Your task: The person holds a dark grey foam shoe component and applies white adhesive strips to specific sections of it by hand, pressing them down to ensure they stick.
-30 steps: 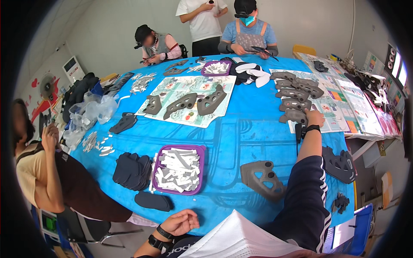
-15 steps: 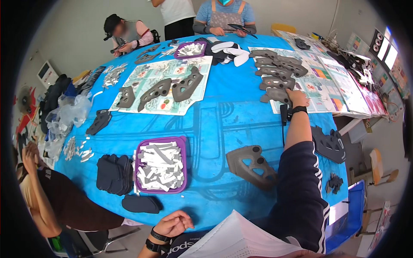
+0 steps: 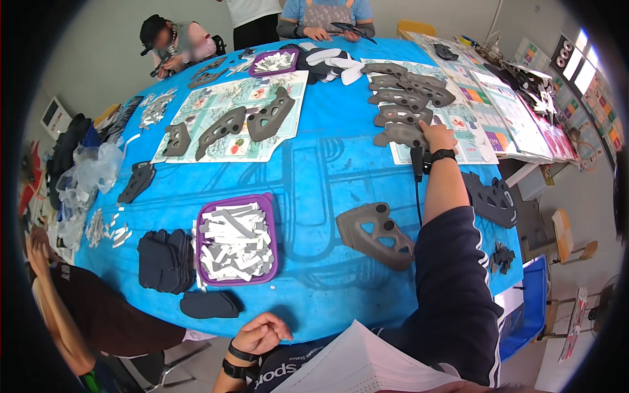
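Observation:
At the far right of the blue-covered table, my right hand grips the right end of a dark grey moulded piece with cut-outs. It is the nearest of several such pieces lying in a row on printed sheets; my fingertips are partly hidden. My left hand rests at the near table edge with loosely curled fingers, holding nothing. A larger grey moulded piece with two black round spots lies left of my right forearm. Nearest my left hand is a small stack of dark oval pads.
A purple basket of white and grey strips stands beside a dark pad stack. More grey pieces lie on a printed sheet. A cable runs beside my right forearm. People sit or stand at the left and far sides.
The whole view has shifted slightly, with things appearing further left and up. My right hand stays at the same grey piece, and my left hand keeps its loose curl.

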The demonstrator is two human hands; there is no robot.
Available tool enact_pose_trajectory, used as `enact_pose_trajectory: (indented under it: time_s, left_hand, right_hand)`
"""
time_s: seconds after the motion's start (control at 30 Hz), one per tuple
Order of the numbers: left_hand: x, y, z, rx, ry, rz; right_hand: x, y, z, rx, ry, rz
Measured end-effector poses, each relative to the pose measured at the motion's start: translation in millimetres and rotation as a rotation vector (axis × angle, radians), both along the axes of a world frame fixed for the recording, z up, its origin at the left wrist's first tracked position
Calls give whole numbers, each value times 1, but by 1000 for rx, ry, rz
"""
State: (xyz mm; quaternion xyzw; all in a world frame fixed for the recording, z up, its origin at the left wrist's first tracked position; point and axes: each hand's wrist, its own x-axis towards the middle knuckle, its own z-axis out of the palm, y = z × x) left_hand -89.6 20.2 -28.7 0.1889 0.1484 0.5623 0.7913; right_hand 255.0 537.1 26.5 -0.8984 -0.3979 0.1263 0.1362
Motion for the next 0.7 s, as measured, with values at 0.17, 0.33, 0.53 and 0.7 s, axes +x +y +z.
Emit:
enact_pose_trajectory:
  time_s: [0.17, 0.33, 0.53, 0.7]
  left_hand:
    - [0, 2, 1, -9, 18, -12]
    - [0, 4, 3, -28, 4, -6]
    - [1, 5, 1, -4, -15, -18]
    - [2, 5, -2, 54, -1, -52]
  right_hand:
    - [10, 24, 3, -100, -15, 165]
    - [38, 76, -32, -135, 129, 339]
    - [66, 86, -34, -37, 619, 356]
    - [61, 42, 39, -42, 552, 404]
